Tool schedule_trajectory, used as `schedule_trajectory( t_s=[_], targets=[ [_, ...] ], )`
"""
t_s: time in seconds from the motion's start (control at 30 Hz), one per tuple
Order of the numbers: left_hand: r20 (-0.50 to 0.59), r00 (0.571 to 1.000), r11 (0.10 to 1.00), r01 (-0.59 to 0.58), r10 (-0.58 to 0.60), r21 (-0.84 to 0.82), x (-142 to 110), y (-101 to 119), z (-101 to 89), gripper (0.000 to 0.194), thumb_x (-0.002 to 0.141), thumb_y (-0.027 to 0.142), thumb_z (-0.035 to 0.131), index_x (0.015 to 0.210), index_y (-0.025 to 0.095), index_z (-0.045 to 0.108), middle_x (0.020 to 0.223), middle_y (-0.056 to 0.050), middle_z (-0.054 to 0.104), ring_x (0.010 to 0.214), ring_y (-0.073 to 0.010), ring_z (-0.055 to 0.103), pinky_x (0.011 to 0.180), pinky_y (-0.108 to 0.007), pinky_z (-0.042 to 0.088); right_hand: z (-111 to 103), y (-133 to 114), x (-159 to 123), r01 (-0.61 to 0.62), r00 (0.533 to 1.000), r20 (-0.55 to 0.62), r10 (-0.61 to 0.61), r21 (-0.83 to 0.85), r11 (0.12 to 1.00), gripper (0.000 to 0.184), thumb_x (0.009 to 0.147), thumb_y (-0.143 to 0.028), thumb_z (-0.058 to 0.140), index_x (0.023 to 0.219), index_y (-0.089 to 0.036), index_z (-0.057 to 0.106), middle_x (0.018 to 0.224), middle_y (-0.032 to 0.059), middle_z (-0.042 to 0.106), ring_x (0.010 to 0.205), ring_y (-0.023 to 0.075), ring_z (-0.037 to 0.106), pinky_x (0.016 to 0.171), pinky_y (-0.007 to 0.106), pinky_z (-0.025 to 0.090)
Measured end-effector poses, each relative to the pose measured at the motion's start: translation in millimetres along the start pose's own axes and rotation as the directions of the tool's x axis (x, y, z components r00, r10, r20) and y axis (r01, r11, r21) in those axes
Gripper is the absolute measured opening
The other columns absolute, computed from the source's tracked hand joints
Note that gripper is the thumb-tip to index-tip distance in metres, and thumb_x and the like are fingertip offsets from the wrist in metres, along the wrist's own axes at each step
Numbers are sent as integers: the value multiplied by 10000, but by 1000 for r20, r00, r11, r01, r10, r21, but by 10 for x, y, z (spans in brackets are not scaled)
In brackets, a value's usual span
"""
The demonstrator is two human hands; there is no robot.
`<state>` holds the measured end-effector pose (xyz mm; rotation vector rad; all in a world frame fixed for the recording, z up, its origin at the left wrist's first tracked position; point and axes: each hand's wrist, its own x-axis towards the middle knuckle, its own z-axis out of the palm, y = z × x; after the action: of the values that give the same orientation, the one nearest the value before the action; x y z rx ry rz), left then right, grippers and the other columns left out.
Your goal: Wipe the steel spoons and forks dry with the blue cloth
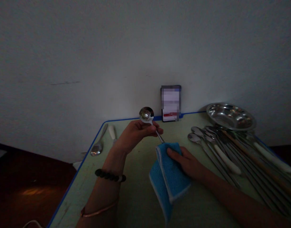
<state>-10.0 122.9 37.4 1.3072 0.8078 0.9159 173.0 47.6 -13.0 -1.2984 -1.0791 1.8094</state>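
My left hand (133,134) is closed around the neck of a shiny metal spoon (147,115), its round bowl pointing up and away. The spoon's handle runs down into a folded blue cloth (168,179). My right hand (187,161) grips that cloth, wrapping it around the handle just above the pale green table (136,196). A dark bead bracelet and a thin band sit on my left wrist.
Several spoons and long utensils (221,152) lie in a row at the right, beside a steel bowl (231,115). One spoon (98,147) and a white-handled utensil (112,132) lie at the left. A small upright card (170,103) leans against the wall.
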Motion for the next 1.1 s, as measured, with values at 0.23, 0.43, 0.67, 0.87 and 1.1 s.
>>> schedule_trajectory(
  t_s=[0.23, 0.43, 0.67, 0.87, 1.1],
  targets=[
    [55, 998, 954, -26, 10, 298, 3, 41, 31, 106, 741, 194, 618, 750, 179, 722, 810, -60, 719, 780, -162, 640, 790, -297, 463, -9, 20, 20, 20, 999, 37, -22, 49, 999, 396, 696, -560, 592, 769, -171, 585, 632, -23, 536, 573, 116, 509, 575, 263, 438],
    [123, 992, 969, -42, 12, 245, -22, 30, 17, 164, 784, 222, 570, 841, 196, 721, 914, -70, 712, 836, -184, 632, 812, -336, 467, -12, 18, 34, 57, 997, 45, -63, 126, 990, 376, 699, -539, 603, 749, -167, 575, 648, -27, 537, 588, 104, 507, 576, 244, 429],
    [190, 982, 954, -66, 10, 293, -20, 30, 15, 148, 782, 202, 581, 842, 202, 717, 912, -55, 708, 890, -193, 622, 846, -348, 446, -14, 40, 35, 36, 998, 43, -41, 111, 993, 383, 697, -546, 602, 741, -167, 570, 626, -26, 530, 570, 104, 505, 571, 252, 438],
    [275, 960, 958, -20, -61, 285, -13, 33, 79, 131, 765, 174, 584, 807, 182, 708, 880, -45, 693, 877, -184, 619, 843, -338, 441, -2, 3, 22, 32, 998, 41, -36, 96, 995, 387, 697, -551, 600, 739, -167, 573, 649, -21, 550, 588, 105, 519, 584, 248, 447],
    [173, 978, 959, 71, -121, 273, 2, 28, 90, 112, 696, 155, 652, 806, 157, 677, 831, -12, 681, 823, -156, 606, 835, -323, 424, 0, 18, 28, 66, 995, 70, -74, 105, 992, 376, 709, -542, 594, 736, -169, 565, 636, -27, 537, 567, 96, 510, 566, 242, 447]
  ],
)
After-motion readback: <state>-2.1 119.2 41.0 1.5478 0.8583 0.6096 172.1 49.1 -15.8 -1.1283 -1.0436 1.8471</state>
